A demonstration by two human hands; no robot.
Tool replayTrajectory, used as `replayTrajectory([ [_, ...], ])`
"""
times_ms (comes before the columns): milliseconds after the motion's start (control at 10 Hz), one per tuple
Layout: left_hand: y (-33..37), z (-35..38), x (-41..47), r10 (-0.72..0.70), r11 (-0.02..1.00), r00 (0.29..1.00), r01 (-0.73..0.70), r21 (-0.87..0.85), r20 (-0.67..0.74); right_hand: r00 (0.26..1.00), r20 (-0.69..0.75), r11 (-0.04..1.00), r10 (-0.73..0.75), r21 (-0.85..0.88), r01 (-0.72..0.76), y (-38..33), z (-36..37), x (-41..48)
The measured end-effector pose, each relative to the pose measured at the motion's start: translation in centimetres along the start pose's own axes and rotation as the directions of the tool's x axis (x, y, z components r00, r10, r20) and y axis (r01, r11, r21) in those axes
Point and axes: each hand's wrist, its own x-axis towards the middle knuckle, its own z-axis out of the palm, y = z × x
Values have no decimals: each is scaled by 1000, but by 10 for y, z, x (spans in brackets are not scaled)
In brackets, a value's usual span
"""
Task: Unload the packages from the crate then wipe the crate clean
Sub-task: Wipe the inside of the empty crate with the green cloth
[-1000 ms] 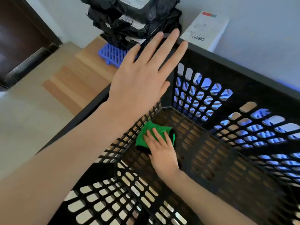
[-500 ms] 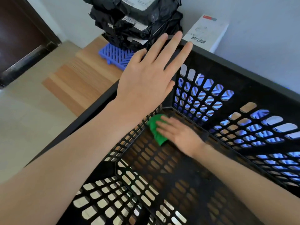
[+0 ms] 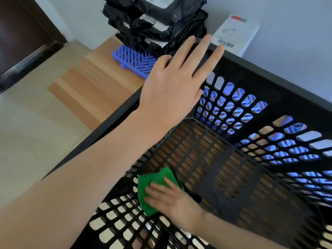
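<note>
Inside the black crate (image 3: 269,69), the right hand (image 3: 172,200) presses a green cloth (image 3: 152,178) to the floor, fingers flat. The left hand (image 3: 172,87), fingers straight, is over the far rim. The black packages (image 3: 156,20) are stacked outside on a blue grid (image 3: 133,58).

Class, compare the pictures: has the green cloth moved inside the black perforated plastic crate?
Yes. The green cloth slid away from the far corner of the black perforated plastic crate, toward the person along its left wall.

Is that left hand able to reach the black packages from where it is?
Probably yes: the left hand is open over the crate, its fingertips right by the black packages, with nothing between.
</note>
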Motion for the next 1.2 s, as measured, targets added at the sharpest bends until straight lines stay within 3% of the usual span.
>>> replayTrajectory([
  [100, 0, 1, 1, 0, 1000, 1000, 0, 0, -5, 979, 106, 981, -173, -70, 181, 10, -7, -15],
  [200, 1, 0, 1, 0, 1000, 1000, 0, 5, -10, 982, 100, 976, -161, -132, 173, 48, -31, -6],
  [300, 1, 1, 0, -4, 1000, 1000, 4, 2, -9, 999, -36, 966, 6, -257, -15, 98, -57, 3],
  [400, 2, 1, 1, -7, 1000, 1000, 7, -2, -18, 961, -178, 902, 210, -344, -261, 142, -80, 10],
  [500, 2, 1, 1, -7, 1000, 1000, 6, -15, -17, 869, -315, 849, 383, -251, -465, 135, -77, 23],
  [600, 2, 1, 1, -13, 1000, 1000, 12, -8, -18, 877, -275, 882, 394, -157, -445, 85, -52, 33],
  [700, 2, 1, 1, -12, 1000, 1000, 12, -13, -17, 958, -118, 964, 262, -20, -266, 25, -25, 24],
  [800, 3, 0, 1, -16, 1000, 1000, 16, -13, -21, 993, 91, 993, 69, 85, -76, -13, -8, 7],
  [900, 2, 1, 1, -12, 1000, 1000, 12, -18, -22, 984, 150, 964, 98, 232, -132, -16, -19, 1],
  [1000, 3, 1, 1, -17, 1000, 999, 16, -14, -27, 964, 40, 898, 261, 357, -258, -12, -40, 4],
  [1100, 3, 2, 2, -18, 1000, 999, 18, -11, -32, 895, -127, 896, 429, 187, -403, -13, -35, 9],
  [1200, 3, 2, 2, -26, 999, 999, 25, -19, -31, 919, -2, 918, 395, -46, -394, -11, -17, 18],
])
